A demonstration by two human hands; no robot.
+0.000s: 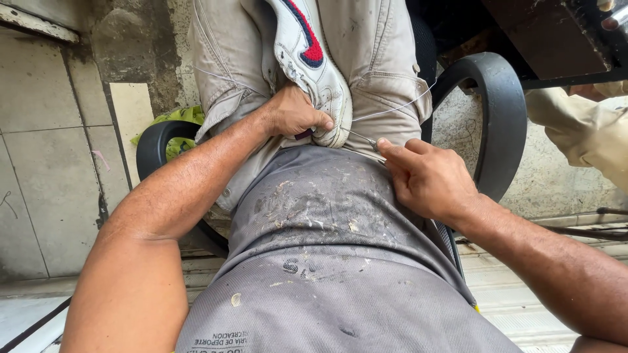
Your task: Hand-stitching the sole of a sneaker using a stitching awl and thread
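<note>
White sneaker (314,65) is being clamped on our lap by our left hand (294,114); our right hand (425,176) is pinching a needle (363,137) with thread (399,106).

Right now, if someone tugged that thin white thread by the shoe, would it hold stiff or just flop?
Probably flop: the thread looks hair-thin and only runs straight where it is drawn tight between the shoe and the trousers. It likely weighs almost nothing. The needle pinched by the right hand seems rigid and may slip from the fingers.

Even, soft daylight with faint shadows, no glare; sharp focus throughout, with wide-angle stretching toward the frame edges.
</note>
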